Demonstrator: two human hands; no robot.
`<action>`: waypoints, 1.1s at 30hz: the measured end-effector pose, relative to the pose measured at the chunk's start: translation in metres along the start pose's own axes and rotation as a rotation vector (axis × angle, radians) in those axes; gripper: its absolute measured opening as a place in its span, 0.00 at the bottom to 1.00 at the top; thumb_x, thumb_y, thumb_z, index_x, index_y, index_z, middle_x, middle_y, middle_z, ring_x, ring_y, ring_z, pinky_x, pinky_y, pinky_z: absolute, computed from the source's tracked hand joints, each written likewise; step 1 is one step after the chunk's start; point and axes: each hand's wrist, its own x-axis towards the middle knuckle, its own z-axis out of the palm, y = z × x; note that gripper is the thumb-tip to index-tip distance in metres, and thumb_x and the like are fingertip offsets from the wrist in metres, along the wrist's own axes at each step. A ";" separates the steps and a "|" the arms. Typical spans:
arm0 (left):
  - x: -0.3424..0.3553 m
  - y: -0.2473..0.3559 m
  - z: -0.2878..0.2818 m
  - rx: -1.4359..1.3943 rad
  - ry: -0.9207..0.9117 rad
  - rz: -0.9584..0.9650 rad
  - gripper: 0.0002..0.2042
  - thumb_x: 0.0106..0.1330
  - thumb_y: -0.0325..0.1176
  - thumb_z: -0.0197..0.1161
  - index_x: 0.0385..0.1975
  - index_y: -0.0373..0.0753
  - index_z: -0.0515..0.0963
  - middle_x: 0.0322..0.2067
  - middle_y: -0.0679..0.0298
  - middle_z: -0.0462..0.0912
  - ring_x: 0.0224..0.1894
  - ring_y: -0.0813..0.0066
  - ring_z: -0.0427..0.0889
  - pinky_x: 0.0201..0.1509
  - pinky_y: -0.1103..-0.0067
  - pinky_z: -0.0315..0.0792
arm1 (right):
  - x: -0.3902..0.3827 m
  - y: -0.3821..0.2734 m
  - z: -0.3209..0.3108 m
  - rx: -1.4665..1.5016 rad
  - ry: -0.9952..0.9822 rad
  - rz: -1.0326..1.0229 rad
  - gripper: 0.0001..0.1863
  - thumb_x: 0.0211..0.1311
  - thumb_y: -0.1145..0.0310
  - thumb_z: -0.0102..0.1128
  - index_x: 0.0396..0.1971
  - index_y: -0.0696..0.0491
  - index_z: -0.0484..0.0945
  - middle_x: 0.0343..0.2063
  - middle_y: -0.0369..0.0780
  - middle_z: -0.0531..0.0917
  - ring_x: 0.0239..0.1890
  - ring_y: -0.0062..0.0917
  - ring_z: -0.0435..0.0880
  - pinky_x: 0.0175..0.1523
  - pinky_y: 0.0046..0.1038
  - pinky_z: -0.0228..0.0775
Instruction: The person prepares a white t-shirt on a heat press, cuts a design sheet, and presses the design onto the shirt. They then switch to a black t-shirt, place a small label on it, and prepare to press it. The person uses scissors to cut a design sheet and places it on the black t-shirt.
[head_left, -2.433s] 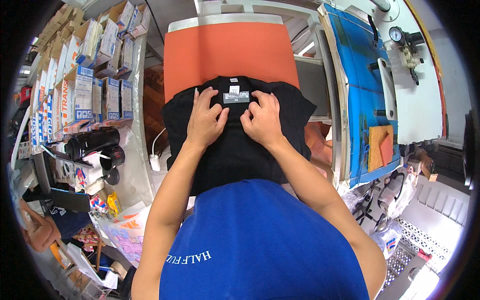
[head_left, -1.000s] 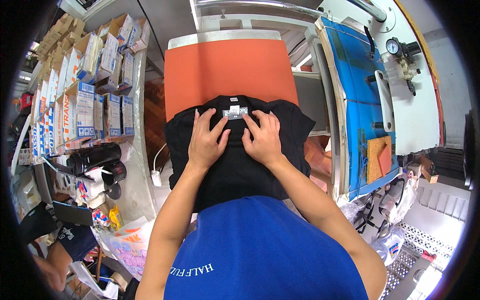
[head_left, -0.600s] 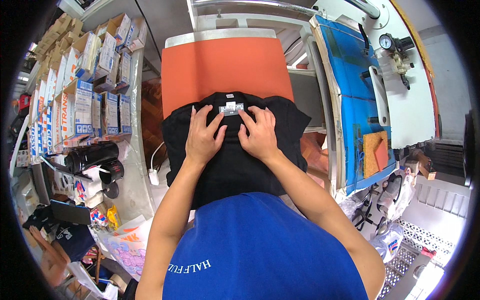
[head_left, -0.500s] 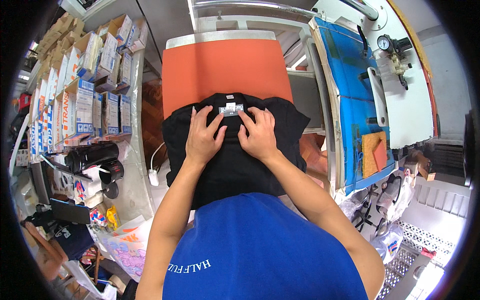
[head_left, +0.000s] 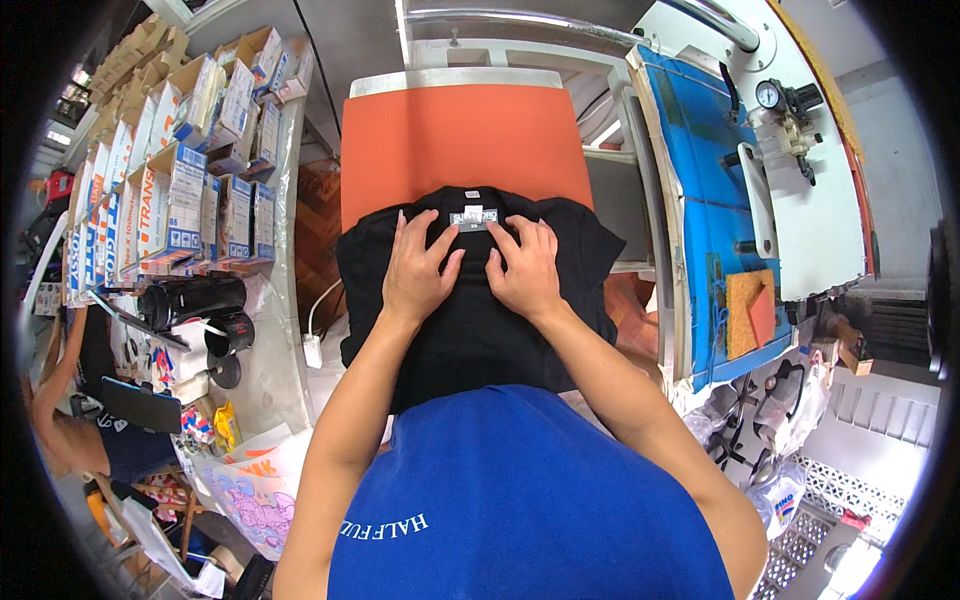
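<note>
A black T-shirt [head_left: 480, 340] lies spread, neckline away from me, on the orange pad [head_left: 460, 140] of a press platen. Its neck label [head_left: 472, 218] sits at the top centre. My left hand [head_left: 420, 268] rests on the shirt left of the label, fingers apart, bent, tips on the cloth beside the collar. Right of the label, my right hand [head_left: 525, 268] lies the same way, forefinger and thumb apart, fingertips touching the fabric near the neckline. Neither visibly grips anything.
Cardboard boxes [head_left: 180, 200] crowd the left bench [head_left: 285, 370], with black cylindrical items [head_left: 195, 300]. A co-worker's arm [head_left: 65, 390] shows lower left. At right stand a blue-covered press part [head_left: 700, 160], a sponge [head_left: 750, 315] and a pressure gauge [head_left: 768, 95]. A metal bar [head_left: 520, 22] crosses behind.
Since the earliest frame, my fingers have spread from a more curled pose and stay by the label. The view has shifted slightly. The co-worker's arm has moved upward at left.
</note>
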 end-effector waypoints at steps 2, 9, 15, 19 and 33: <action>0.000 0.000 0.000 0.000 0.003 -0.001 0.19 0.57 0.33 0.71 0.49 0.39 0.81 0.53 0.48 0.74 0.59 0.50 0.74 0.69 0.51 0.62 | 0.000 0.000 0.001 -0.003 0.004 -0.004 0.22 0.52 0.68 0.63 0.50 0.53 0.80 0.48 0.47 0.76 0.53 0.41 0.74 0.66 0.51 0.58; 0.001 0.002 -0.002 -0.007 0.002 -0.019 0.18 0.57 0.32 0.70 0.48 0.39 0.81 0.53 0.49 0.74 0.59 0.51 0.74 0.70 0.51 0.60 | 0.002 -0.002 -0.001 0.007 0.010 0.005 0.22 0.51 0.68 0.63 0.49 0.52 0.80 0.47 0.46 0.75 0.52 0.42 0.74 0.65 0.51 0.58; 0.017 0.010 -0.004 0.078 -0.037 -0.078 0.13 0.54 0.30 0.67 0.40 0.40 0.81 0.49 0.57 0.75 0.55 0.55 0.74 0.61 0.57 0.64 | 0.028 -0.012 -0.008 0.012 -0.188 0.247 0.17 0.44 0.67 0.63 0.38 0.52 0.80 0.44 0.45 0.75 0.50 0.41 0.73 0.56 0.47 0.59; 0.042 0.008 -0.017 0.058 0.178 -0.169 0.07 0.52 0.28 0.65 0.32 0.41 0.83 0.45 0.59 0.77 0.51 0.57 0.75 0.54 0.61 0.66 | 0.042 -0.003 -0.040 0.075 -0.081 0.244 0.07 0.44 0.70 0.62 0.26 0.54 0.79 0.35 0.44 0.78 0.44 0.40 0.78 0.51 0.43 0.67; -0.331 -0.055 -0.063 -0.162 0.313 -1.309 0.10 0.69 0.34 0.63 0.40 0.32 0.83 0.34 0.59 0.84 0.36 0.72 0.80 0.45 0.77 0.73 | -0.121 0.209 -0.368 -0.753 0.183 0.505 0.29 0.75 0.49 0.42 0.45 0.62 0.81 0.48 0.50 0.82 0.57 0.48 0.73 0.65 0.46 0.59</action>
